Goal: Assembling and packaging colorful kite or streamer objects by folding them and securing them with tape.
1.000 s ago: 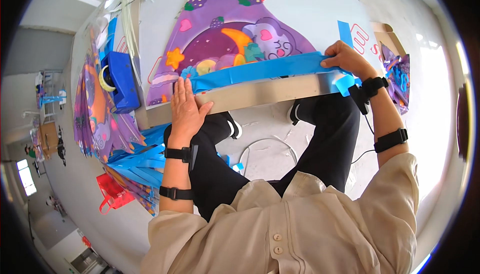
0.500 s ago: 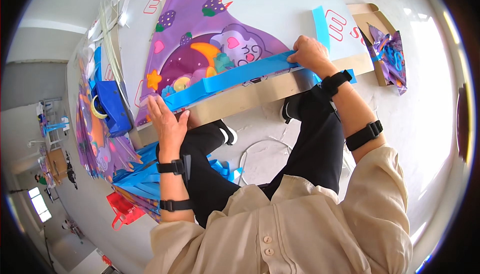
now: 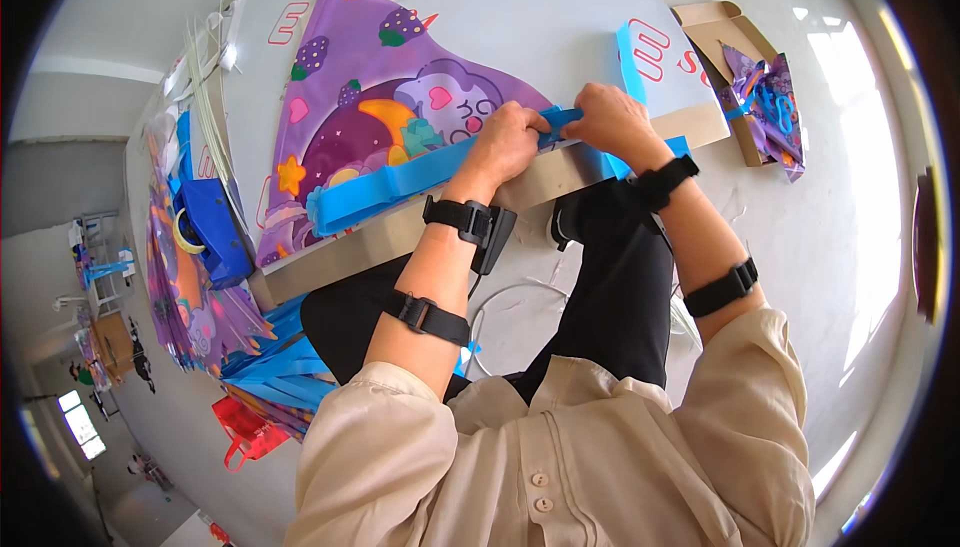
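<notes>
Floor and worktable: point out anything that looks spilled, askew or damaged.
The open cardboard box on the right looks untidy: a crumpled purple bundle with blue ribbons spills past its edge. The blue strip at the left hand and right hand shows no clear damage.

Head view, one: wide fisheye, left of a worn pair, upright, facing down from above the shirt [image 3: 600, 467], near the left hand [image 3: 503, 144] and right hand [image 3: 612, 127], which sit above centre, the worktop [image 3: 560, 22] reaching to the top edge and floor [image 3: 810, 247] at both sides (straight edges bowed, corners dark).
</notes>
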Motion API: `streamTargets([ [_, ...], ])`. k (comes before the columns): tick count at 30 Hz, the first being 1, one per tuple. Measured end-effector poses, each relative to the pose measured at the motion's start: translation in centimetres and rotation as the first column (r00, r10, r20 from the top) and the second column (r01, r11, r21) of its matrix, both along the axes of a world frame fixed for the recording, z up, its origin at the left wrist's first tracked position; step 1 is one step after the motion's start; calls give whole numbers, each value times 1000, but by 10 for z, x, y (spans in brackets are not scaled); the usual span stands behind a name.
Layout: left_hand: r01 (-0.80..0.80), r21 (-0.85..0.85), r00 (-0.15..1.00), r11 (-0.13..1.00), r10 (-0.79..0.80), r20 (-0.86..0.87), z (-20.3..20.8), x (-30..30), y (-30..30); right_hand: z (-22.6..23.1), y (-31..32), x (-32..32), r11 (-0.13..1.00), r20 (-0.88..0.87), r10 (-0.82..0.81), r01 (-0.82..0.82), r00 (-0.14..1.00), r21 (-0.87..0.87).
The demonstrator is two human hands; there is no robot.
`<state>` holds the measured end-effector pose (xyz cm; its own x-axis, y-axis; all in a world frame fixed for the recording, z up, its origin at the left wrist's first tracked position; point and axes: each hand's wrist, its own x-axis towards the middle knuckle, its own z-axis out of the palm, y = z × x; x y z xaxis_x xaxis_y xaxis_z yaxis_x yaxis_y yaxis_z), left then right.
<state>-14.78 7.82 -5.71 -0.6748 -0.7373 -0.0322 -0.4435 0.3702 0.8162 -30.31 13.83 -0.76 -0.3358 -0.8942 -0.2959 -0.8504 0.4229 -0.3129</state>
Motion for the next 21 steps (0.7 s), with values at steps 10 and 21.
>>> streamTargets([
  [10,-48,-51,998,998,50,32,7,-4,12,22,56,4,626,726,592,-767,349,-142],
  [21,-70,-119,996,990,76,43,-5,-1,13,19,-46,-5,906,567,292,-412,770,93],
])
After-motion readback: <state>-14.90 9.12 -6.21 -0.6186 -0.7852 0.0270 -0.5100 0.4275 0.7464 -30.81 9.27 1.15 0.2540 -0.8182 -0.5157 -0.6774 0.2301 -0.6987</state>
